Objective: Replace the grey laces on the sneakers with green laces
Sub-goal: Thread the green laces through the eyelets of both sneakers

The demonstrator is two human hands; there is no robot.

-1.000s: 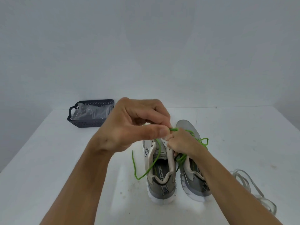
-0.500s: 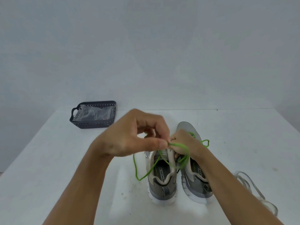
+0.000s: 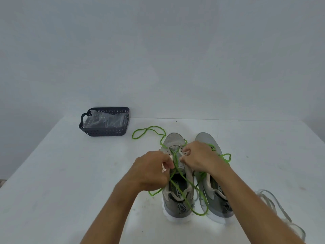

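Observation:
Two grey sneakers stand side by side on the white table, toes pointing away from me. On the left sneaker (image 3: 177, 196) a green lace (image 3: 149, 133) loops out past the toe, and its other end trails over the heel. My left hand (image 3: 151, 170) pinches the lace at the left eyelets. On the other side of the tongue, my right hand (image 3: 198, 159) pinches the right eyelet edge. The right sneaker (image 3: 213, 196) carries a green lace, partly hidden under my right arm.
A dark perforated basket (image 3: 105, 132) holding clear plastic bags stands at the back left of the table (image 3: 61, 173). The removed grey laces (image 3: 274, 206) lie in a heap at the right, beside my right forearm.
Both hands have dropped from a raised pull down onto the left sneaker's eyelets. The green lace now loops out beyond the toe and its free end lies over the heel.

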